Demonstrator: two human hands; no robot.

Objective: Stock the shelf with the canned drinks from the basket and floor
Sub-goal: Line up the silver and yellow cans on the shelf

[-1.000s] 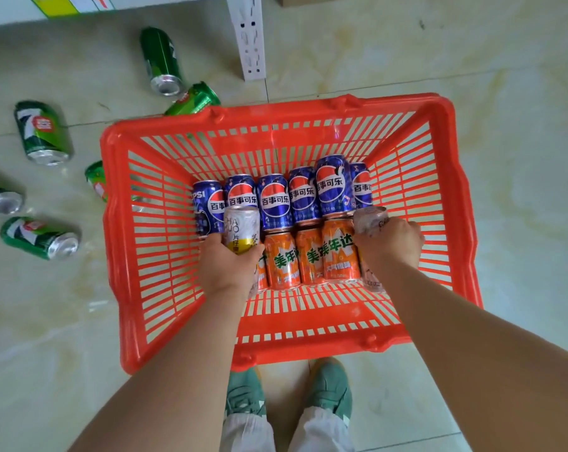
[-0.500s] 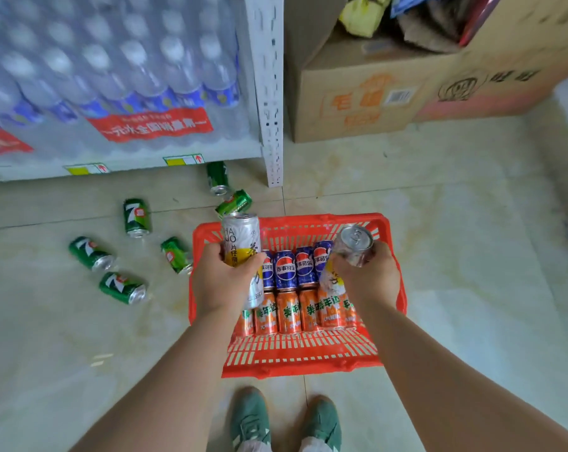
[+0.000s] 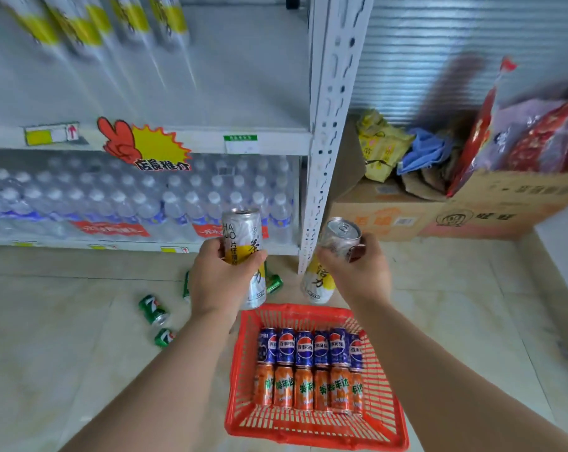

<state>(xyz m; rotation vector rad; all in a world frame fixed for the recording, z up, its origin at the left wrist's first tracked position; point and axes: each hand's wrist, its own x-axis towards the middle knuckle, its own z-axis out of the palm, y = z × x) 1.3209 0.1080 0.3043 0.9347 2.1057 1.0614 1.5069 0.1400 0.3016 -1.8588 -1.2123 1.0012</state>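
My left hand (image 3: 219, 278) grips a tall silver-and-yellow can (image 3: 242, 236), held upright in front of the white shelf (image 3: 269, 138). A second silver-and-yellow can (image 3: 336, 239), tilted with its top facing me, sits in my right hand (image 3: 359, 275) beside the shelf post (image 3: 325, 151). Below both hands the red basket (image 3: 238, 386) rests on the floor, holding a row of blue cola cans (image 3: 304, 349) and a row of orange soda cans (image 3: 304, 388). Green cans (image 3: 154, 309) lie on the floor to the left; some are hidden behind my left hand.
The lower shelf is packed with shrink-wrapped water bottles (image 3: 139, 200). Tall yellow-labelled bottles (image 3: 90, 24) stand on the shelf above, with bare room to their right. Open cardboard boxes (image 3: 439, 210) full of packets sit right of the post. A low white ledge (image 3: 566, 243) lies far right.
Both hands have lifted their cans out of the basket and up to shelf height. My view has tilted up from the basket to the shelves.
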